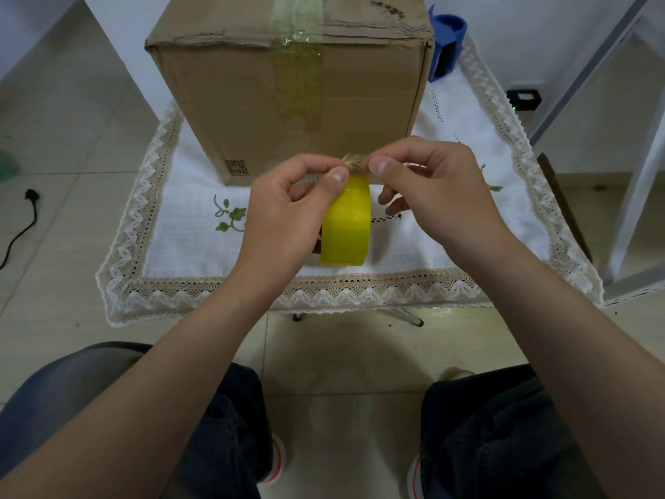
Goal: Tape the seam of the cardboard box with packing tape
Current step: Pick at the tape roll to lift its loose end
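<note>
A brown cardboard box (230, 102) stands on a small table, with a strip of yellowish tape (298, 84) running over its top seam and down its near face. In front of the box, a yellow roll of packing tape (346, 225) hangs upright above the cloth. My left hand (288, 207) grips the roll, thumb at its top. My right hand (431, 185) pinches the crumpled clear free end of the tape (354, 162) just above the roll.
A white tablecloth (187, 225) with a lace border covers the table. A blue tape dispenser (446, 48) stands behind the box at the right. A black cable (21, 228) lies on the tiled floor at the left. My knees are below the table's front edge.
</note>
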Demonstrator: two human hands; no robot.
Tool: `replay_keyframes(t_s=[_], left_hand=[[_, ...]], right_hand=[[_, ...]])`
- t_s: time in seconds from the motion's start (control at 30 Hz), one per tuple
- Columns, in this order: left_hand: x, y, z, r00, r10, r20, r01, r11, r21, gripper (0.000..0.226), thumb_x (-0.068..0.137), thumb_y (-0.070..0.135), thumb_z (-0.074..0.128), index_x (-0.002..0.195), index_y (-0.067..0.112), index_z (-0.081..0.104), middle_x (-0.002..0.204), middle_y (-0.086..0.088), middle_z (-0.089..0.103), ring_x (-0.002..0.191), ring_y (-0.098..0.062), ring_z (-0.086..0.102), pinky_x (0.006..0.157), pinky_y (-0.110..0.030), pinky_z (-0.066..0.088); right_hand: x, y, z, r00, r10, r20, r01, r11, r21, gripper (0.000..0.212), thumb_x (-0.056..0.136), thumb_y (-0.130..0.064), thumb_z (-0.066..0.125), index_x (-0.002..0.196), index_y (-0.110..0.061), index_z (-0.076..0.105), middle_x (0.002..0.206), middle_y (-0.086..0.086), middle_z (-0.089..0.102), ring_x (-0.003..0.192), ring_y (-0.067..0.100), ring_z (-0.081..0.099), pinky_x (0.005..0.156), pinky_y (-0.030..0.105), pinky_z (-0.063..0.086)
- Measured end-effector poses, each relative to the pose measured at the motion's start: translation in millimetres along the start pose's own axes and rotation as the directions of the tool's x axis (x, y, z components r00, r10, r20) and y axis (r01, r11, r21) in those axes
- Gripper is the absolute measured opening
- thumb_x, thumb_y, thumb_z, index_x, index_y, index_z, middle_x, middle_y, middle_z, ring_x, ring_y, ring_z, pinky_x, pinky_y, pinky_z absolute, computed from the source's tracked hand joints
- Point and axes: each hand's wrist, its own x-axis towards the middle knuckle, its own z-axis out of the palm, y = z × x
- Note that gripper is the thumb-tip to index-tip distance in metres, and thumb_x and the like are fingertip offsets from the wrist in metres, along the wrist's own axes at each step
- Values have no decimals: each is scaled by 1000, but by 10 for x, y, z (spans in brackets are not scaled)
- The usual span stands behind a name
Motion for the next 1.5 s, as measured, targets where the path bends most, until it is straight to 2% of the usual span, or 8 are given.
replay_keyframes(t_s=[0.23, 0.4, 0.53, 0.67, 0.9, 1.13, 1.3, 1.5], left_hand=[[-23, 3, 6, 1000, 3, 22, -3, 1000, -4, 11, 100, 25, 68, 94, 29, 75, 90, -32, 70, 73, -50, 64, 58, -59, 57], [-25, -6, -3, 1000, -9, 29, 9, 1000, -9, 10, 100, 23, 68, 95, 28, 75, 73, -5, 77, 66, -16, 67, 56, -36, 58], [-23, -15, 8, 1000, 2, 25, -2, 1000, 4, 10, 100, 25, 68, 95, 25, 76, 80, -28, 70, 67, -26, 60, 55, -41, 54], [-13, -14, -2, 1000, -16, 15, 16, 1000, 19, 12, 101, 27, 67, 92, 26, 76, 66, 4, 74, 64, -9, 67, 58, -35, 57], [-19, -31, 12, 1000, 9, 16, -10, 999, 51, 14, 100, 27, 68, 89, 30, 76, 69, 13, 75, 64, -4, 70, 58, -27, 57], [5, -30, -5, 999, 36, -25, -36, 999, 28, 13, 101, 25, 67, 93, 29, 76, 68, 21, 73, 67, 3, 68, 63, -22, 53], [14, -44, -6, 999, 39, -35, -38, 999, 37, 12, 100, 25, 67, 94, 27, 77, 65, 18, 71, 65, -1, 64, 61, -25, 52], [5, -45, 6, 999, 39, -19, -38, 999, 21, 11, 100, 22, 67, 94, 24, 76, 64, 21, 71, 64, 5, 66, 58, -15, 51]], right_hand=[[0, 40, 66, 993, 106, 55, -110, 990, 87, 26, 101, -13, 61, 83, -25, 76, 78, -12, 73, 68, 13, 63, 58, 30, 52], [-4, 53, 93, 994, 107, 10, -107, 993, 53, 17, 99, -15, 65, 91, -22, 79, 92, -5, 74, 62, 7, 62, 59, 24, 48], [-1, 51, 73, 997, 75, 19, -76, 993, 88, 18, 94, -11, 67, 103, -21, 79, 89, -8, 74, 63, 6, 62, 57, 17, 47], [-19, 36, 56, 999, -32, 37, 27, 993, 114, 17, 87, -12, 66, 94, -24, 77, 84, -8, 73, 68, 7, 61, 58, 15, 48], [-10, 34, 70, 993, 104, 64, -113, 980, 165, 25, 98, -13, 62, 81, -22, 78, 89, -7, 78, 68, 12, 58, 57, 28, 47], [-6, 62, 86, 984, 174, 32, -177, 963, 205, 23, 99, -10, 62, 112, -19, 78, 96, -1, 78, 65, 15, 59, 55, 28, 46], [2, 63, 88, 976, 215, 32, -216, 946, 242, 22, 99, -12, 62, 84, -21, 77, 89, -4, 75, 65, 15, 59, 54, 28, 44], [1, 90, 125, 975, 219, 40, -223, 951, 214, 15, 98, -16, 66, 91, -17, 80, 91, -3, 76, 68, 14, 60, 54, 29, 44]])
